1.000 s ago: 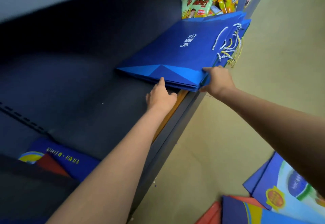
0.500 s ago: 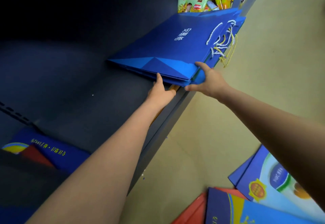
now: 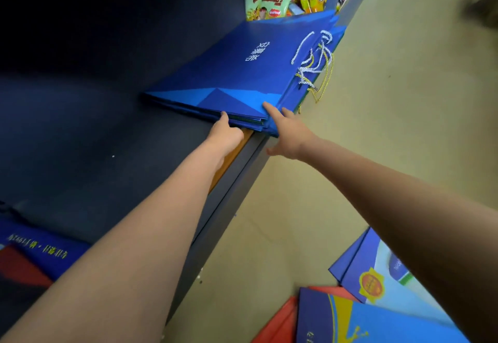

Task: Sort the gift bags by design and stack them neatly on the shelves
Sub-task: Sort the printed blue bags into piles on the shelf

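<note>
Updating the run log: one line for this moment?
left hand touches blue bags | right hand open at corner | bags on shelf

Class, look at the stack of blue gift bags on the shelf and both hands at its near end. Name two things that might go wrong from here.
1. The blue gift bags overhang the shelf's front edge at the handle side; a push from the right hand might slide them off.
2. The rope handles dangle loose and may snag or tangle as the left hand squares the stack.

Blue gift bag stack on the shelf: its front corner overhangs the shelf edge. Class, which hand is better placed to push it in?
Right. The right hand already lies with straight fingers on the overhanging corner of the blue gift bag stack; the left hand sits at its near edge.
</note>
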`<state>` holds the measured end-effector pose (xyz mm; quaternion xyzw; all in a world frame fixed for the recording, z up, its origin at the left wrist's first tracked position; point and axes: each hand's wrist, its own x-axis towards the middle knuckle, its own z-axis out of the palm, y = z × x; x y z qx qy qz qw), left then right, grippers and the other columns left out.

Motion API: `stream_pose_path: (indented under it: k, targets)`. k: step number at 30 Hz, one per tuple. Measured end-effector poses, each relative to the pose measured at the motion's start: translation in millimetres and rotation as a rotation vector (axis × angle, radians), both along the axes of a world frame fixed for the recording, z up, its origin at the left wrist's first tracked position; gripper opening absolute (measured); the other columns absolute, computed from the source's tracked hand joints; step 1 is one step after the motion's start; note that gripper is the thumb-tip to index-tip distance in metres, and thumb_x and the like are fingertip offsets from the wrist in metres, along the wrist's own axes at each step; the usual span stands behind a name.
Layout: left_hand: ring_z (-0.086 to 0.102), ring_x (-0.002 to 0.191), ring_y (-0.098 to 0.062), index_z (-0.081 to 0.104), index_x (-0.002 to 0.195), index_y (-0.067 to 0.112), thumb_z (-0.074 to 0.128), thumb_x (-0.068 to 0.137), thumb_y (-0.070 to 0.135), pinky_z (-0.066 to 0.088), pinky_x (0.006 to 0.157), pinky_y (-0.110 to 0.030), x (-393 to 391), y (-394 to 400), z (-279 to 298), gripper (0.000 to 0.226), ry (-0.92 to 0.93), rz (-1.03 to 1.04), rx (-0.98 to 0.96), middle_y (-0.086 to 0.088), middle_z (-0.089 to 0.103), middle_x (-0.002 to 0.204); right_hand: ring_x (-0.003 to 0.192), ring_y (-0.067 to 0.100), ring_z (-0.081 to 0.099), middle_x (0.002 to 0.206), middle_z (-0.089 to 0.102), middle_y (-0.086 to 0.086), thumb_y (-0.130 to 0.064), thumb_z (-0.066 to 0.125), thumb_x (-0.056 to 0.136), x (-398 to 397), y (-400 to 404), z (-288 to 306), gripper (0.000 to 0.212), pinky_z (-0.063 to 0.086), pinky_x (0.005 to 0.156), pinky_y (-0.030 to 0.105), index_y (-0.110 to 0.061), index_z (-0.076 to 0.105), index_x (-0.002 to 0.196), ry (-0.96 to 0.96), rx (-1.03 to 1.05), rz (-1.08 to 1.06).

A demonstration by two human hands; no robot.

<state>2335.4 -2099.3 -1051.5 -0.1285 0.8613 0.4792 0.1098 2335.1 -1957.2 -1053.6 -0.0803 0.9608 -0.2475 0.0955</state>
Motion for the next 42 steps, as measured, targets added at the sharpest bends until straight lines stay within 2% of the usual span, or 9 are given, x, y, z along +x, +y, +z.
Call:
stream_pose_path:
  k: [4, 8, 15, 18, 22, 26, 30, 36, 42]
  targets:
    - [0.033, 0.133, -0.025, 0.022, 0.148, 0.017, 0.045, 0.094, 0.018, 0.024, 0.112, -0.039, 47.4, 10.4, -5.6, 0.059, 0.273, -0.016, -0.352, -0.005, 0.032, 0.149, 0.125, 0.036, 0.043, 0.146, 0.030, 0.022, -0.015, 0.073, 0.078, 25.0, 38.6, 5.6, 0.095, 0.033, 0.099, 0.030, -0.019, 0.011, 0.149, 0.030, 0.064, 0.066]
    - [0.040, 0.124, -0.026, 0.043, 0.135, 0.013, 0.050, 0.084, 0.007, 0.028, 0.100, -0.035, 113.3, 26.0, -37.5, 0.051, 0.551, -0.162, -0.452, -0.007, 0.043, 0.136, 0.124, 0.035, 0.045, 0.142, 0.038, 0.021, -0.020, 0.075, 0.077, 76.0, 108.8, -4.8, 0.089, 0.034, 0.098, 0.031, -0.017, 0.020, 0.148, -0.105, 0.100, -0.046]
    - [0.035, 0.130, -0.028, 0.028, 0.144, 0.017, 0.060, 0.080, 0.037, 0.029, 0.107, -0.035, 239.9, 50.9, -106.1, 0.074, 0.091, -0.593, -0.501, -0.008, 0.035, 0.142, 0.114, 0.025, 0.049, 0.132, 0.049, 0.013, -0.030, 0.079, 0.072, 210.4, 187.1, -70.5, 0.077, 0.036, 0.094, 0.026, -0.014, 0.041, 0.137, -0.404, 0.110, -0.102]
    - [0.022, 0.136, -0.028, 0.011, 0.149, 0.021, 0.066, 0.077, 0.045, 0.023, 0.113, -0.035, 277.3, 52.6, -123.7, 0.094, -0.129, -0.782, -0.593, -0.005, 0.018, 0.151, 0.123, 0.025, 0.031, 0.128, 0.039, 0.007, -0.048, 0.079, 0.064, 259.3, 191.3, -97.9, 0.086, 0.034, 0.102, 0.037, -0.020, 0.041, 0.136, -0.374, 0.267, 0.032]
    - [0.029, 0.132, -0.030, 0.015, 0.148, 0.021, 0.072, 0.075, 0.035, 0.028, 0.109, -0.035, 277.4, 62.6, -124.9, 0.094, -0.175, -0.610, -0.565, -0.009, 0.028, 0.144, 0.119, 0.028, 0.032, 0.125, 0.034, 0.009, -0.054, 0.075, 0.065, 292.5, 180.3, -101.8, 0.091, 0.031, 0.098, 0.039, -0.023, 0.029, 0.138, -0.327, 0.416, 0.070]
    - [0.037, 0.128, -0.032, 0.026, 0.144, 0.022, 0.068, 0.078, 0.035, 0.034, 0.105, -0.042, 264.1, 76.6, -125.2, 0.079, -0.166, -0.452, -0.479, -0.011, 0.039, 0.137, 0.109, 0.035, 0.048, 0.124, 0.034, 0.013, -0.035, 0.082, 0.065, 295.3, 184.0, -95.2, 0.076, 0.042, 0.093, 0.040, -0.011, 0.039, 0.124, -0.478, 0.207, -0.053]
    - [0.043, 0.125, -0.033, 0.035, 0.141, 0.014, 0.058, 0.088, 0.035, 0.036, 0.105, -0.044, 235.5, 89.3, -118.4, 0.061, -0.052, -0.271, -0.366, -0.018, 0.044, 0.135, 0.112, 0.034, 0.044, 0.123, 0.036, 0.017, -0.034, 0.080, 0.068, 266.2, 237.1, -66.6, 0.071, 0.036, 0.100, 0.043, -0.007, 0.044, 0.124, -0.324, 0.194, -0.250]
    - [0.035, 0.131, -0.032, 0.026, 0.144, 0.018, 0.067, 0.080, 0.043, 0.033, 0.106, -0.043, 244.5, 95.4, -126.0, 0.080, -0.257, -0.479, -0.615, -0.012, 0.038, 0.142, 0.121, 0.038, 0.035, 0.130, 0.033, 0.021, -0.045, 0.079, 0.066, 232.7, 284.8, -76.0, 0.081, 0.034, 0.099, 0.041, -0.004, 0.043, 0.125, -0.371, 0.412, -0.316]
    - [0.050, 0.120, -0.023, 0.043, 0.125, 0.024, 0.062, 0.085, 0.029, 0.033, 0.098, -0.037, 254.3, 81.1, -120.6, 0.045, -0.288, -0.481, -0.641, 0.000, 0.055, 0.129, 0.122, 0.038, 0.035, 0.128, 0.037, 0.020, -0.052, 0.079, 0.062, 225.2, 275.6, -102.5, 0.082, 0.038, 0.099, 0.041, -0.007, 0.045, 0.121, -0.480, 0.425, -0.268]
